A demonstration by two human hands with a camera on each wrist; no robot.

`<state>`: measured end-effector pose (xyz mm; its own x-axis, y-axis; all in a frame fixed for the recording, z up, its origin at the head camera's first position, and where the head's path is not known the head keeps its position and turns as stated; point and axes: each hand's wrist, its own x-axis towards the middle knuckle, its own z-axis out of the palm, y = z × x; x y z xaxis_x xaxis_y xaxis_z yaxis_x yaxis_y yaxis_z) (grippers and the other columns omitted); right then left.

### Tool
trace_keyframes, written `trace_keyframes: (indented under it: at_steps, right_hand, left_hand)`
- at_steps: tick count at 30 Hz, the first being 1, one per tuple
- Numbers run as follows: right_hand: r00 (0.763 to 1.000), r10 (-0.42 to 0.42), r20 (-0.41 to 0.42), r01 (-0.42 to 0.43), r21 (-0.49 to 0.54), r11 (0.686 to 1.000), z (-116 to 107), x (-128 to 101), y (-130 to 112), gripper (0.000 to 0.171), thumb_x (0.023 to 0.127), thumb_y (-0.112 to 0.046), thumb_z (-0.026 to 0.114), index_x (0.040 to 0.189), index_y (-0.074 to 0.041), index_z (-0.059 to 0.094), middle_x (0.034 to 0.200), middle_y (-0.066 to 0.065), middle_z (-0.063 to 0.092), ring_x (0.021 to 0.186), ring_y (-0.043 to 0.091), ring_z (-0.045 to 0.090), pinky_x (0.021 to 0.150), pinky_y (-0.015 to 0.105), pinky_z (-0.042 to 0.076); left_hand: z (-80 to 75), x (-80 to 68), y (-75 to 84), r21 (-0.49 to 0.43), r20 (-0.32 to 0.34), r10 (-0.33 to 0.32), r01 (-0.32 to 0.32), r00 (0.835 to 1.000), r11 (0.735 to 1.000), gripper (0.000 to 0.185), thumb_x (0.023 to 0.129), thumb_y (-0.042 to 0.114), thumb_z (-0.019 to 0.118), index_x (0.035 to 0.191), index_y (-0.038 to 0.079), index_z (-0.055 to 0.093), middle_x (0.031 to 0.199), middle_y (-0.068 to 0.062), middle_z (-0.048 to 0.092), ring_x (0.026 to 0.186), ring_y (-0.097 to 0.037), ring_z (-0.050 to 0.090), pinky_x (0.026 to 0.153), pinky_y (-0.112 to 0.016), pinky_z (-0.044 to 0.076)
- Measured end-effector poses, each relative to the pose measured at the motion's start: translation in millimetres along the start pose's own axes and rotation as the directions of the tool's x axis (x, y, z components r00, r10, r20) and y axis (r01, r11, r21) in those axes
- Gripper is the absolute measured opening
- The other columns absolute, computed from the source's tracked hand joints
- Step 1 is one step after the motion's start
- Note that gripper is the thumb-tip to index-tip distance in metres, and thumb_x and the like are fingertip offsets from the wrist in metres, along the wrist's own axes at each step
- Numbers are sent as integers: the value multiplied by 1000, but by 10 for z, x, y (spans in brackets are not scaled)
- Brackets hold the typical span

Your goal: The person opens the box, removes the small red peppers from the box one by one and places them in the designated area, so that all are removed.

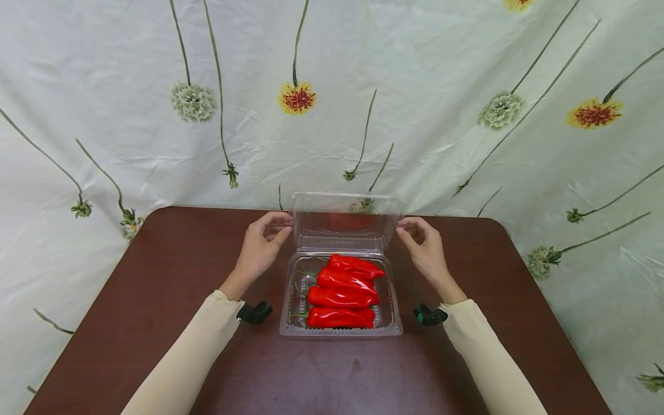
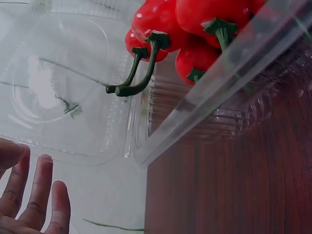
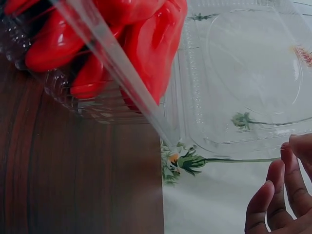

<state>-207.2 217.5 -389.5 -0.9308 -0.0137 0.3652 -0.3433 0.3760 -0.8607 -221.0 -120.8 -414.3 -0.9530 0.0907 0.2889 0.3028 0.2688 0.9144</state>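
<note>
The left hand (image 1: 261, 245) pinches the left edge of the raised clear lid (image 1: 344, 222), fingers curled at its corner. Just right of that hand and nearer the person, the clear clamshell tray (image 1: 392, 323) sits on the brown worktop (image 1: 155, 276), holding four red peppers (image 1: 342, 291) with green stems. Beyond the tray, the right hand (image 1: 425, 245) pinches the lid's right edge likewise.

The scene is evenly and brightly lit, with only faint shadows cast on the table (image 1: 155, 300). Soft glare is seen on the peppers (image 1: 342, 291) and on the clear lid (image 1: 344, 222). Straight edges are bowed by wide-angle distortion in the head view. The wrist views are slightly soft, with near fingers (image 3: 280, 204) blurred.
</note>
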Motion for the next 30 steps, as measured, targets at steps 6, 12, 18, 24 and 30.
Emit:
trace_keyframes:
  at_steps: [6, 12, 18, 24, 30]
  right_hand:
    - [1000, 8, 4, -8, -14, 1000, 28, 10, 51, 20, 94, -1, 66, 110, 12, 65, 99, 29, 68, 82, 18, 60, 72, 22, 49]
    - [1000, 29, 1, -29, -52, 998, 63, 17, 138, 20, 95, -1, 66, 111, 11, 66, 100, 28, 68, 83, 23, 60, 72, 19, 48]
    - [999, 52, -13, -54, -119, 991, 121, 67, 496, 19, 95, -7, 67, 110, 4, 69, 100, 24, 71, 85, 25, 61, 73, 18, 45]
    - [997, 80, 2, -79, -126, 989, 132, 75, 609, 18, 95, -13, 69, 110, -2, 70, 101, 18, 72, 84, 18, 62, 75, 16, 46]
    - [997, 75, 21, -72, -117, 990, 147, 80, 640, 23, 94, -11, 70, 116, -3, 70, 101, 19, 73, 81, 13, 61, 73, 17, 46]
  left_hand:
    - [27, 22, -66, -9, -5, -11, 11, 1000, 1000, 26, 98, 5, 63, 123, -1, 65, 119, -22, 68, 108, -34, 65, 80, -12, 48]
    - [46, 36, -143, 10, -12, -28, 28, 1000, 1000, 23, 96, 0, 63, 118, -1, 66, 113, -20, 69, 103, -31, 66, 80, -14, 49]
    - [70, 60, -203, 13, -12, -36, 36, 999, 999, 24, 95, -4, 63, 119, -2, 65, 112, -21, 69, 104, -31, 66, 82, -15, 48]
    - [75, 52, -229, 23, 9, -79, 79, 997, 997, 31, 96, -4, 61, 126, 0, 63, 115, -21, 68, 106, -33, 65, 80, -14, 48]
    - [51, 25, -303, 3, 59, -141, 141, 988, 990, 40, 98, -4, 57, 137, 3, 58, 120, -21, 65, 106, -37, 66, 64, -20, 41]
